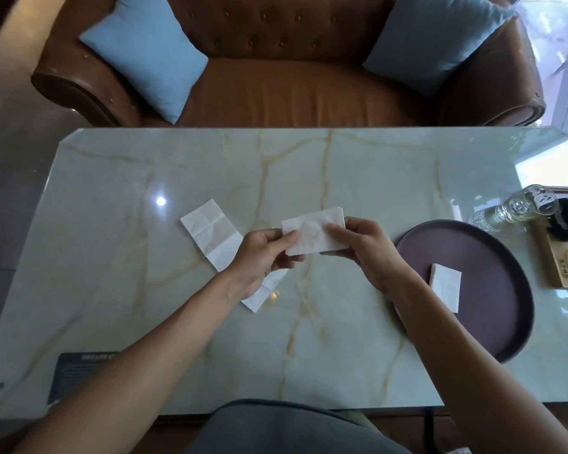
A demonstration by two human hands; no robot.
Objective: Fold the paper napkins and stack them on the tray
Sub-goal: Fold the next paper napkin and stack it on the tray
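Observation:
Above the middle of the marble table [145, 290] I hold a white paper napkin [312, 229], folded into a rectangle. My left hand [263, 257] pinches its left edge and my right hand [368, 253] pinches its right edge. A long, partly unfolded napkin [210, 232] lies flat on the table to the left, running under my left hand. A round dark purple tray [492, 257] sits at the right, and one folded napkin [446, 290] rests on it, partly hidden by my right forearm.
A glass bottle [512, 208] lies beside a wooden stand [558, 260] with a black object at the table's right edge. A dark card [76, 371] sits at the near left corner. Behind the table stands a brown leather sofa [289, 86] with two blue cushions.

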